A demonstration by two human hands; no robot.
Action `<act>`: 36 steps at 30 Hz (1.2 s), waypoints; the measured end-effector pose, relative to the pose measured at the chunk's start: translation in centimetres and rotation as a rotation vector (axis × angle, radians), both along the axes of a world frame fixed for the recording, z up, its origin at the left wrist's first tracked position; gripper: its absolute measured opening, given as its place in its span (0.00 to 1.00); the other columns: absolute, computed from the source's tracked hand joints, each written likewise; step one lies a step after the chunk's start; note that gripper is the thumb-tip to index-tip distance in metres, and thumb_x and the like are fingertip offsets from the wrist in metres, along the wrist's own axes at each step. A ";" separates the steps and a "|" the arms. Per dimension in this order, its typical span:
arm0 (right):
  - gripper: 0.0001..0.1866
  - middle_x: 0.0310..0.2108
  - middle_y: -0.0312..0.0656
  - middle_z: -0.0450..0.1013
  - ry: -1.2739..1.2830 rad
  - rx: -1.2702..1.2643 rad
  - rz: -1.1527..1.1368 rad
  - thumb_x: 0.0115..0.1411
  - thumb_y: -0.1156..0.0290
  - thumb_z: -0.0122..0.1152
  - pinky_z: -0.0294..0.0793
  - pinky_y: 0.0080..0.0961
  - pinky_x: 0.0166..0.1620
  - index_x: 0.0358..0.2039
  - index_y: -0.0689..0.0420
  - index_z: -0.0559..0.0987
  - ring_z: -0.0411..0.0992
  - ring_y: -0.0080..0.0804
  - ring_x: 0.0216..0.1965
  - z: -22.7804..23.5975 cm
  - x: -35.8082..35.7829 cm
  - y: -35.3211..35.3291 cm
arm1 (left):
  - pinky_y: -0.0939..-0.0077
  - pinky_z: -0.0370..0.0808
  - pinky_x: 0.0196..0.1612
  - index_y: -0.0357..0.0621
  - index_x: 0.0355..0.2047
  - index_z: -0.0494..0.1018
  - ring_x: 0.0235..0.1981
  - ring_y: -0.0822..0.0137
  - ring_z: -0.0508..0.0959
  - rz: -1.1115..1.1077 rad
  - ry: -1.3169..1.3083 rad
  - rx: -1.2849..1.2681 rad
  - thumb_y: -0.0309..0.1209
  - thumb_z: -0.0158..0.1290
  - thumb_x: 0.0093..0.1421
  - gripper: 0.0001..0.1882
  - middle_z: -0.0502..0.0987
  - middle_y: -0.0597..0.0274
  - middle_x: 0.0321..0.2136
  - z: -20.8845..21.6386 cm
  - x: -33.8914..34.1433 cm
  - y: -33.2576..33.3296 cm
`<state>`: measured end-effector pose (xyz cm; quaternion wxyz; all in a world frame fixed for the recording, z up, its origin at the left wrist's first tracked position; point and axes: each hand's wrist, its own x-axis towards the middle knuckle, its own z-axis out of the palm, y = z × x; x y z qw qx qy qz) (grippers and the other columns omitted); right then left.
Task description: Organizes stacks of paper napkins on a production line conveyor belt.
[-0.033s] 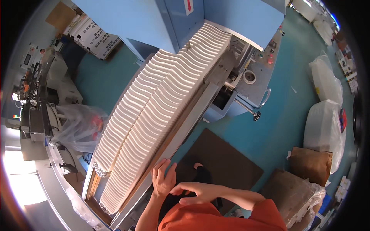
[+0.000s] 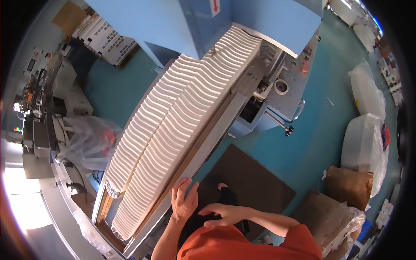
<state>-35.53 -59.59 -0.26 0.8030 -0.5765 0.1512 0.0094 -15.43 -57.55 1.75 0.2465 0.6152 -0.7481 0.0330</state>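
Observation:
My left hand [image 2: 183, 200] is at the near side of the blue machine, its fingers apart at the edge of a long metal rail [image 2: 203, 157]; nothing shows in its grasp. To its right, my right hand [image 2: 225, 213] hovers in front of my orange shirt with fingers loosely stretched and holds nothing visible. Beyond the rail, two long rows of white wavy-edged pieces [image 2: 173, 130] stand tightly packed side by side. They run from the lower left up to the blue machine housing [image 2: 208, 30], which hides their far end.
Right of the rows are a control panel [image 2: 299, 65] and a handled crank [image 2: 279, 123]. A dark mat [image 2: 251, 182] lies on the green floor. Wrapped white bags [image 2: 366, 143] and brown cartons [image 2: 320, 216] stand at the right. A clear plastic bag [image 2: 89, 143] hangs at the left.
My right hand has shifted slightly to the right, widening the gap from my left hand. The left hand and the white rows look the same.

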 end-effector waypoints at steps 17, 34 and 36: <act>0.29 0.54 0.58 0.72 0.485 -0.358 0.498 0.70 0.50 0.42 0.65 0.44 0.61 0.58 0.61 0.71 0.69 0.55 0.57 -17.2 4.8 2.5 | 0.59 0.70 0.54 0.40 0.42 0.79 0.57 0.45 0.69 0.831 0.033 -0.122 0.17 0.53 0.54 0.15 0.70 0.44 0.56 5.1 11.9 19.0; 0.18 0.44 0.47 0.70 -0.179 -0.957 -0.528 0.57 0.85 0.60 0.78 0.25 0.38 0.49 0.61 0.75 0.75 0.34 0.36 8.4 22.7 8.8 | 0.59 0.63 0.54 0.56 0.52 0.77 0.46 0.63 0.72 0.634 0.099 -0.081 0.27 0.60 0.53 0.24 0.71 0.67 0.40 4.8 15.7 20.7; 0.23 0.46 0.48 0.69 -0.222 -0.935 -0.477 0.54 0.85 0.63 0.77 0.28 0.40 0.52 0.61 0.74 0.73 0.41 0.41 7.6 23.8 10.4 | 0.59 0.65 0.53 0.57 0.53 0.76 0.46 0.63 0.72 0.520 0.076 -0.034 0.27 0.59 0.50 0.27 0.71 0.68 0.40 3.8 16.8 21.3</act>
